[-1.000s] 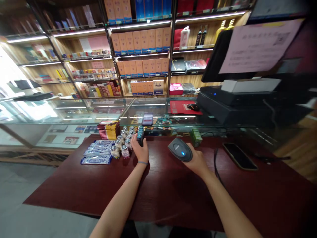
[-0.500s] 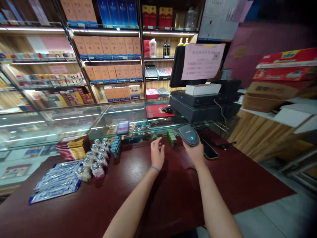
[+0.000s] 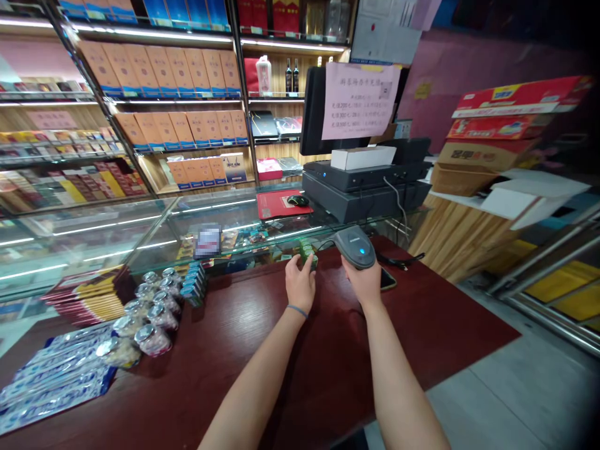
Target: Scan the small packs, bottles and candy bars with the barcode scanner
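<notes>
My right hand (image 3: 365, 282) is closed around a dark grey barcode scanner (image 3: 356, 245) with a blue light on its top. My left hand (image 3: 300, 284), a thin band at its wrist, is at the near end of a row of small green packs (image 3: 307, 249). Its thumb and fingers are apart; whether they touch the nearest pack I cannot tell. Behind my right hand, a phone (image 3: 388, 279) lies partly hidden on the dark red table (image 3: 234, 362).
To the left stand blue small packs (image 3: 193, 282), lidded jars (image 3: 154, 337), stacked red-and-yellow packets (image 3: 91, 297) and blue-white packages (image 3: 60, 375). Behind the glass counter edge are a mouse (image 3: 298, 200) and a monitor (image 3: 315, 112). A black cable (image 3: 403, 259) lies right of the phone.
The view has turned to the right. My left hand has moved right to the green packs, its fingers still apart. The scanner stays in my right hand and now covers more of the phone.
</notes>
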Action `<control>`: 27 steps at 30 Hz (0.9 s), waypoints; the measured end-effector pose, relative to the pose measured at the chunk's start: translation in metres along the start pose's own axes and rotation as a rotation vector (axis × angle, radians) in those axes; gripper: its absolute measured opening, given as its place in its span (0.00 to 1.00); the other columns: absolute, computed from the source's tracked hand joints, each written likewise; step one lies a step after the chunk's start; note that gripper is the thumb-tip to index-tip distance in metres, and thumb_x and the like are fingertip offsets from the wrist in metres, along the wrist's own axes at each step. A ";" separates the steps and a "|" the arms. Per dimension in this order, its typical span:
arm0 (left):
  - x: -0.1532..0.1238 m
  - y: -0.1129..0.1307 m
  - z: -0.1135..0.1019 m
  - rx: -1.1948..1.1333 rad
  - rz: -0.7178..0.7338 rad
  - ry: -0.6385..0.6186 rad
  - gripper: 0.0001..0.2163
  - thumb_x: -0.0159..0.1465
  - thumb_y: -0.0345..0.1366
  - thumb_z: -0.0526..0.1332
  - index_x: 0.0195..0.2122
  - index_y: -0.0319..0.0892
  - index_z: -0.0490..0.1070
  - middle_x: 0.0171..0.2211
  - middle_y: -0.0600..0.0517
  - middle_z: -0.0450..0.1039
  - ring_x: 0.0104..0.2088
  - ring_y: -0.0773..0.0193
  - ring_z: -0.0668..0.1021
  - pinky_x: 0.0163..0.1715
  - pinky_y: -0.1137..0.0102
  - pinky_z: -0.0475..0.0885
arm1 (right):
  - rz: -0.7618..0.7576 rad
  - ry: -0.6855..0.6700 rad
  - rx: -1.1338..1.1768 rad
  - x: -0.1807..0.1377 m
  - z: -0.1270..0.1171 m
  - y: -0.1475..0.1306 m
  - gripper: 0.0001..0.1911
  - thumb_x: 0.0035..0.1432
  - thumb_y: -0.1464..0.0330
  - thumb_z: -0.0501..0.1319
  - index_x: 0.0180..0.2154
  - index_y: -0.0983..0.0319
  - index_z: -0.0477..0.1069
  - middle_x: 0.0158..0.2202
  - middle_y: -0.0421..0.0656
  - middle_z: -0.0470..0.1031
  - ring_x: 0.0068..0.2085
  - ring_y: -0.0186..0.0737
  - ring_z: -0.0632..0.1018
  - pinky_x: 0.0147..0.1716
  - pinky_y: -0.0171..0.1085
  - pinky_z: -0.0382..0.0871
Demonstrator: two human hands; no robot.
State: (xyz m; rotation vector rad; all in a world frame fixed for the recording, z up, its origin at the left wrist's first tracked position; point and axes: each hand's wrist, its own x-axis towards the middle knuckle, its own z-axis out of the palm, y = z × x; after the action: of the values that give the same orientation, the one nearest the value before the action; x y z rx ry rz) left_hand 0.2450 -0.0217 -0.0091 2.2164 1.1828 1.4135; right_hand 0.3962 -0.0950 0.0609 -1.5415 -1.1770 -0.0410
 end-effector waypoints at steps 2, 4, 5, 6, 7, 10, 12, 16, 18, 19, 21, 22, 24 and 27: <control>-0.001 0.001 -0.002 -0.016 0.005 0.016 0.21 0.64 0.27 0.62 0.57 0.50 0.75 0.60 0.41 0.64 0.61 0.47 0.69 0.61 0.48 0.67 | 0.053 0.058 0.057 0.000 -0.001 -0.003 0.20 0.57 0.56 0.63 0.47 0.60 0.71 0.32 0.47 0.81 0.36 0.50 0.83 0.32 0.43 0.77; -0.002 0.003 -0.006 -0.039 0.006 0.025 0.18 0.63 0.27 0.62 0.53 0.49 0.77 0.59 0.42 0.67 0.60 0.48 0.70 0.60 0.50 0.68 | 0.079 0.082 0.097 0.001 -0.002 -0.006 0.19 0.55 0.56 0.65 0.45 0.59 0.72 0.33 0.48 0.81 0.39 0.51 0.83 0.34 0.43 0.78; -0.001 0.004 -0.007 -0.051 0.015 0.018 0.16 0.63 0.26 0.63 0.51 0.48 0.77 0.57 0.43 0.69 0.59 0.50 0.71 0.60 0.51 0.68 | 0.084 0.086 0.106 0.002 -0.002 -0.007 0.18 0.55 0.56 0.65 0.44 0.59 0.72 0.33 0.48 0.80 0.39 0.52 0.83 0.34 0.44 0.78; -0.001 0.005 -0.009 -0.063 0.032 -0.002 0.15 0.63 0.26 0.62 0.50 0.48 0.77 0.55 0.44 0.71 0.57 0.51 0.71 0.59 0.52 0.69 | 0.087 0.090 0.111 0.002 -0.002 -0.007 0.19 0.54 0.56 0.65 0.44 0.59 0.72 0.33 0.48 0.80 0.40 0.52 0.83 0.34 0.44 0.78; 0.000 0.005 -0.011 -0.075 0.053 -0.030 0.15 0.64 0.25 0.62 0.48 0.48 0.77 0.52 0.45 0.73 0.55 0.52 0.72 0.58 0.53 0.69 | 0.089 0.095 0.114 0.002 -0.002 -0.008 0.19 0.54 0.56 0.65 0.44 0.59 0.72 0.32 0.48 0.80 0.40 0.52 0.83 0.35 0.45 0.78; 0.001 0.008 -0.014 -0.114 0.090 -0.109 0.13 0.64 0.25 0.61 0.46 0.48 0.76 0.44 0.48 0.77 0.50 0.53 0.75 0.54 0.56 0.70 | 0.090 0.102 0.104 0.002 -0.001 -0.010 0.19 0.54 0.56 0.65 0.44 0.59 0.72 0.33 0.48 0.80 0.40 0.53 0.83 0.35 0.45 0.79; 0.001 0.009 -0.014 -0.149 0.084 -0.115 0.11 0.65 0.26 0.62 0.45 0.48 0.76 0.43 0.48 0.78 0.49 0.54 0.75 0.54 0.57 0.70 | 0.090 0.097 0.091 0.002 -0.001 -0.012 0.17 0.55 0.56 0.64 0.43 0.59 0.72 0.33 0.48 0.80 0.41 0.52 0.83 0.35 0.44 0.78; -0.002 0.012 -0.019 -0.273 0.040 -0.016 0.08 0.67 0.31 0.61 0.46 0.46 0.75 0.45 0.47 0.78 0.50 0.55 0.76 0.55 0.57 0.70 | 0.079 0.093 0.072 0.002 0.000 -0.015 0.17 0.55 0.57 0.64 0.43 0.59 0.71 0.33 0.48 0.80 0.40 0.52 0.83 0.35 0.44 0.77; -0.004 0.010 -0.027 -0.359 -0.044 0.100 0.08 0.68 0.34 0.61 0.48 0.45 0.75 0.47 0.46 0.77 0.51 0.56 0.76 0.56 0.58 0.71 | 0.072 0.100 0.075 0.001 0.001 -0.016 0.19 0.54 0.57 0.65 0.45 0.60 0.71 0.33 0.48 0.80 0.39 0.52 0.83 0.35 0.44 0.77; -0.004 0.007 -0.033 -0.407 -0.106 0.167 0.09 0.69 0.35 0.60 0.48 0.44 0.74 0.48 0.46 0.76 0.51 0.57 0.77 0.55 0.59 0.72 | 0.070 0.104 0.076 0.000 0.002 -0.016 0.20 0.54 0.57 0.65 0.45 0.61 0.71 0.33 0.48 0.80 0.39 0.52 0.83 0.35 0.44 0.77; -0.002 -0.002 -0.049 -0.508 -0.251 0.282 0.11 0.69 0.39 0.61 0.50 0.43 0.73 0.49 0.44 0.75 0.49 0.59 0.78 0.52 0.62 0.74 | 0.074 0.099 0.072 -0.001 0.005 -0.018 0.20 0.54 0.57 0.65 0.45 0.61 0.71 0.33 0.49 0.81 0.38 0.52 0.83 0.35 0.44 0.77; -0.001 -0.009 -0.059 -0.564 -0.327 0.314 0.13 0.69 0.41 0.61 0.51 0.42 0.73 0.48 0.44 0.75 0.47 0.60 0.78 0.49 0.64 0.75 | 0.079 0.091 0.069 -0.003 0.007 -0.020 0.20 0.54 0.56 0.65 0.44 0.61 0.70 0.34 0.49 0.81 0.38 0.52 0.83 0.35 0.43 0.76; 0.002 -0.025 -0.082 -0.692 -0.478 0.332 0.17 0.68 0.45 0.61 0.54 0.42 0.71 0.47 0.45 0.76 0.41 0.63 0.79 0.42 0.68 0.76 | 0.087 0.060 0.065 -0.006 0.011 -0.024 0.20 0.53 0.56 0.66 0.44 0.61 0.70 0.34 0.50 0.81 0.37 0.52 0.83 0.35 0.43 0.76; 0.004 -0.053 -0.122 -0.950 -0.678 0.307 0.20 0.67 0.45 0.63 0.58 0.44 0.69 0.48 0.47 0.77 0.38 0.65 0.80 0.34 0.73 0.76 | 0.049 -0.025 0.066 -0.013 0.018 -0.036 0.22 0.52 0.57 0.67 0.46 0.59 0.69 0.37 0.49 0.82 0.39 0.52 0.83 0.37 0.43 0.75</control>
State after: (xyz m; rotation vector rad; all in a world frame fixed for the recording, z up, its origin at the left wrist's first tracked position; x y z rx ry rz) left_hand 0.1162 -0.0096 0.0227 0.8790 0.9010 1.5450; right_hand 0.3557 -0.0950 0.0724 -1.5155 -1.1491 0.0494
